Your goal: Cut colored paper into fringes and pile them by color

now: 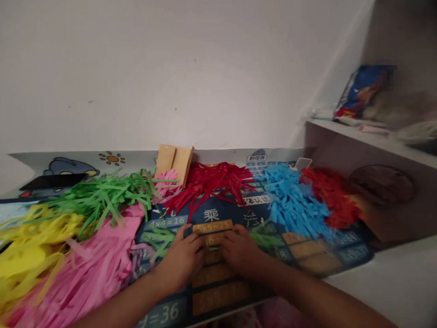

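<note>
My left hand [187, 257] and my right hand [241, 250] are close together over the dark blue times-table mat [210, 214], fingers curled inward. A thin green line of paper shows between them. Green fringed paper [159, 239] spreads out beside my left hand, and more green strips stick out past my right hand. Both hands appear closed on this paper, though my fingers hide the grip and the picture is slightly blurred. Pink fringed paper [92, 262] lies left of my left hand. Dark red fringed paper [215, 180] lies beyond both hands.
Yellow strips [27, 255] and a green fringe pile [105, 193] lie at left, near a black flat device [54, 181]. Blue fringe [293, 200] and red fringe [329, 196] lie at right. Tan cardboard [182, 164] leans on the wall. A shelf [375, 139] juts in at right.
</note>
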Available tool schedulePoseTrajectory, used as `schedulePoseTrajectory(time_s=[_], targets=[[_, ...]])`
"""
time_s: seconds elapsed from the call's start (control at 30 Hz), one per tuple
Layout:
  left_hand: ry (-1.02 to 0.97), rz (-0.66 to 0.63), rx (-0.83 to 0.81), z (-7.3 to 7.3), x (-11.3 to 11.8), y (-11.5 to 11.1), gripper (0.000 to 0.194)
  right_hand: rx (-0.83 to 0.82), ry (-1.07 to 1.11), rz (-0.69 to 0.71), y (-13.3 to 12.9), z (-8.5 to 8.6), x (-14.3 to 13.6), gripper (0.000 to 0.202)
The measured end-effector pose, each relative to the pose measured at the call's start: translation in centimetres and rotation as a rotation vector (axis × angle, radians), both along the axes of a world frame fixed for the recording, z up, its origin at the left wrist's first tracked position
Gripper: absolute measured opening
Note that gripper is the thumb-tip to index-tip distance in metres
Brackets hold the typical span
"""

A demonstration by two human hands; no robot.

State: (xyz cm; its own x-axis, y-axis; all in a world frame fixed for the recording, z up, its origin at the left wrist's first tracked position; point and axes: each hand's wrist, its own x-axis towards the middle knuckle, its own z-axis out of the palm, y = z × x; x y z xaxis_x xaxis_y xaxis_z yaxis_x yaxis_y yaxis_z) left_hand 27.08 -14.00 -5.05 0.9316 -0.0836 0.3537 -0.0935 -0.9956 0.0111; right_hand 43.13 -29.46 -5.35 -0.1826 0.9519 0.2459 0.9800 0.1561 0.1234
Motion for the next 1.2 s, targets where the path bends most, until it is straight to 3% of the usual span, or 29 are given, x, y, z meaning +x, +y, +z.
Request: schedulePoseTrajectory(time_s=[0.17, 0.27, 0.33, 0.4, 0.47, 0.53, 0.67, 0.83, 1.03, 1.13, 1.2], targets=[[-0.028, 0.005, 0.122, 0.1, 1.3, -0.6, 0.022, -0.035, 0.103, -0.144, 0.1, 1.6, -0.9, 0.017], [-0.141, -0.072, 0.081, 1.7, -0.7, -2.4, 0.02, 0.012, 0.264, -0.172, -2.4, 4.0, -3.0, 0.015], [-0.216, -0.17, 0.014, 3.5, -2.9, -4.3, 0.024, 0.031, 0.571, -0.171, -4.5, 5.6, -4.4, 0.015], [-0.244, -0.23, -0.011, 5.5, -5.0, -6.0, 0.028, -0.1, 1.012, -0.174, -6.0, 6.5, -5.3, 0.024], [-0.24, -0.22, -0.034, 6.9, -6.3, -7.3, 0.03, -0.286, 1.437, -0.199, -6.6, 6.5, -5.9, 0.03], [-0.254, -0.183, -0.095, 7.2, -6.9, -8.0, 0.028, -0.364, 1.761, -0.226, -6.6, 5.6, -6.7, 0.03], [-0.39, -0.033, -0.332, 5.3, -7.6, -9.2, 0.019, -0.135, 2.052, -0.192, -6.5, 3.1, -9.3, 0.032], [-0.484, 0.131, -0.601, 3.2, -7.8, -11.4, 0.017, 0.188, 2.124, -0.291, -6.4, 2.2, -11.9, 0.034], [-0.416, 0.094, -0.652, 2.5, -7.6, -11.7, 0.02, 0.302, 1.953, -0.324, -6.6, 1.3, -12.8, 0.024], [-0.415, 0.104, -0.69, 1.7, -8.0, -10.6, 0.019, 0.246, 1.66, -0.344, -5.8, 1.5, -10.2, 0.023], [-0.383, 0.137, -0.823, 1.1, -8.4, -9.8, 0.017, 0.251, 1.334, -0.456, -4.4, 2.2, -5.7, 0.025]])
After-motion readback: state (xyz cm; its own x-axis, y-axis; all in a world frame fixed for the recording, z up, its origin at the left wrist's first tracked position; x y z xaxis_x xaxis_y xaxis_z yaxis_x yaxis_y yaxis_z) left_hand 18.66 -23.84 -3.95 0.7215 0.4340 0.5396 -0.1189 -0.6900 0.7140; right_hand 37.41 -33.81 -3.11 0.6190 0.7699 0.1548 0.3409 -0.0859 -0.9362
